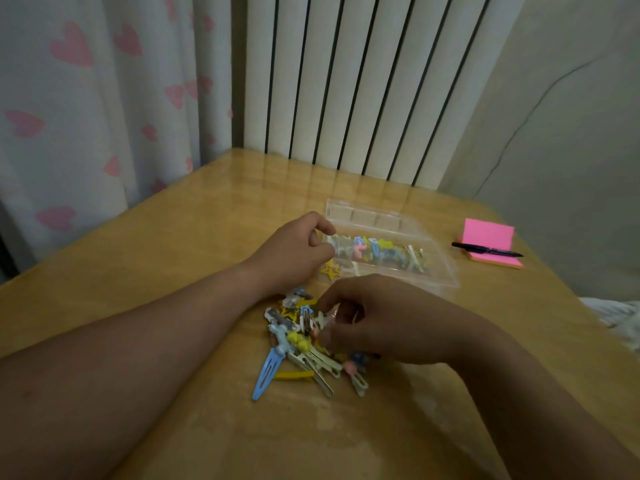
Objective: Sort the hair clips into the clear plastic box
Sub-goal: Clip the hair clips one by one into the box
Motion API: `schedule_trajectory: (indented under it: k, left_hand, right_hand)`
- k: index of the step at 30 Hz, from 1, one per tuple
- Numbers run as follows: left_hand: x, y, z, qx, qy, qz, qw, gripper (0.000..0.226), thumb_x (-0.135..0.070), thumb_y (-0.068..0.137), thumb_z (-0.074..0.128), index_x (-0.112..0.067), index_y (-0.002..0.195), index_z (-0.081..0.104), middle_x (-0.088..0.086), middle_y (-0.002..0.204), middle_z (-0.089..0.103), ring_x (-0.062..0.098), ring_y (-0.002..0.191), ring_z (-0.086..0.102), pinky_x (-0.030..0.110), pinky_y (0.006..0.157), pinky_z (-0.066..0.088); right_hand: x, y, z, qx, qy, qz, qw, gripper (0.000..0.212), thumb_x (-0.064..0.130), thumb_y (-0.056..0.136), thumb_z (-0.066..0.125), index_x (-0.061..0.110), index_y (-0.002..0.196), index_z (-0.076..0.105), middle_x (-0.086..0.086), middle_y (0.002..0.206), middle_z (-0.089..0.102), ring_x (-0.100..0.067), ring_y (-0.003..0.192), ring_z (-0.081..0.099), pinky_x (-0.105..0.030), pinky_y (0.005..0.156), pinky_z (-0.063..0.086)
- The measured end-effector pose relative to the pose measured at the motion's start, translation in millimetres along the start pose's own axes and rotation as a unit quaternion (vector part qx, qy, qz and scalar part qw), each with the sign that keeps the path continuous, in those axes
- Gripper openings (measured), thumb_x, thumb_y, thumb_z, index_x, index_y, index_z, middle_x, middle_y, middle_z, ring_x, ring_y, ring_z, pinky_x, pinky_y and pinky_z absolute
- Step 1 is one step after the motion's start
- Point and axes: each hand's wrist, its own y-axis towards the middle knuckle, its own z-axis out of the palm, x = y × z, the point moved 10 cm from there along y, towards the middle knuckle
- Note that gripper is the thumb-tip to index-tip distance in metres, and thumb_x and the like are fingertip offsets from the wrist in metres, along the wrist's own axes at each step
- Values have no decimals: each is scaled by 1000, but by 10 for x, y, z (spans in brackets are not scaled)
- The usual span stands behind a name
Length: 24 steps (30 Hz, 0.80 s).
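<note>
Left hand (294, 252) and right hand (391, 320) are bare, forearms too

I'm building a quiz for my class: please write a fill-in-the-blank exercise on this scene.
The black pen lies across the ____ sticky-note pad.
The clear plastic box by the left hand has its lid ____.
The right hand is over the loose pile of colourful hair clips on the ____ table.
Missing words: pink; open; wooden.
</note>
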Motion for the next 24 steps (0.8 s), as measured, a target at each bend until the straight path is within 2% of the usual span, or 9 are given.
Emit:
schedule_trajectory:
  k: [1, 3, 7, 10, 12, 15, 17, 19, 24]
  left_hand:
    - [-2, -1, -2, 0, -1, 1, 1000, 25, -19, 95, 64, -24, 119, 65, 3, 83, 64, 8, 65, 55, 30, 64, 44]
    - [-5, 2, -7, 0, -2, 4, 1000, 25, -18, 95, 64, -24, 119, 65, 2, 82, 64, 8, 65, 55, 30, 64, 45]
    - [-4, 6, -15, -4, -5, 9, 1000, 25, -18, 94, 65, -24, 118, 65, 1, 82, 65, 5, 63, 55, 31, 66, 46]
    - [-17, 7, -17, -6, -6, 13, 1000, 25, -16, 94, 64, -23, 118, 64, 1, 79, 64, 5, 63, 55, 30, 65, 46]
    - [-19, 7, -12, -4, -7, 16, 1000, 24, -17, 95, 64, -23, 118, 64, 7, 82, 65, 8, 66, 56, 31, 65, 46]
    - [-8, 10, 4, 6, -8, 21, 1000, 23, -19, 96, 65, -25, 118, 64, 17, 89, 65, 13, 69, 56, 33, 65, 46]
    - [-7, 9, 12, 10, -6, 25, 1000, 23, -19, 96, 65, -26, 118, 63, 15, 83, 61, 13, 66, 53, 32, 63, 44]
    - [-1, 12, 12, 7, -7, 27, 1000, 23, -17, 96, 64, -25, 118, 64, 8, 78, 56, 12, 64, 50, 33, 63, 43]
    - [5, 10, 29, 11, -8, 30, 999, 22, -17, 95, 64, -26, 116, 64, 3, 76, 54, 12, 64, 50, 33, 63, 43]
  right_hand:
    - [7, 28, 19, -3, -16, 1, 1000, 37, 48, 93, 76, 32, 125, 69, 13, 91, 73, 4, 75, 67, -18, 65, 48]
    - [-9, 65, 26, -12, 6, 0, 1000, 33, 46, 92, 79, 30, 119, 68, 11, 90, 73, 3, 75, 66, -17, 63, 48]
    - [-70, 35, 6, -16, 145, -17, 989, 18, 30, 96, 77, 17, 104, 67, -5, 86, 78, -12, 67, 67, -30, 62, 54]
    - [-65, -23, -146, -39, 207, -43, 977, 13, 20, 98, 75, 9, 98, 68, -12, 85, 76, -11, 66, 63, -25, 61, 51]
    - [-126, -66, -339, -93, 236, -41, 966, 15, 20, 95, 77, 7, 98, 69, -14, 86, 72, -15, 69, 62, -28, 63, 51]
    - [-363, -182, -726, -246, 296, -18, 923, 17, 20, 94, 77, 11, 103, 66, -6, 84, 74, -21, 75, 68, -34, 66, 56]
    - [-544, -295, -921, -366, 263, 0, 893, 14, 22, 95, 77, 21, 105, 67, -2, 86, 77, -17, 80, 72, -36, 70, 59]
    - [-706, -342, -963, -440, 185, 27, 878, 10, 25, 95, 78, 26, 94, 69, 3, 84, 75, -10, 80, 71, -34, 72, 59]
    - [-1005, -134, -770, -422, 67, 107, 898, 13, 37, 93, 77, 32, 84, 70, 14, 82, 73, -6, 80, 68, -44, 73, 60]
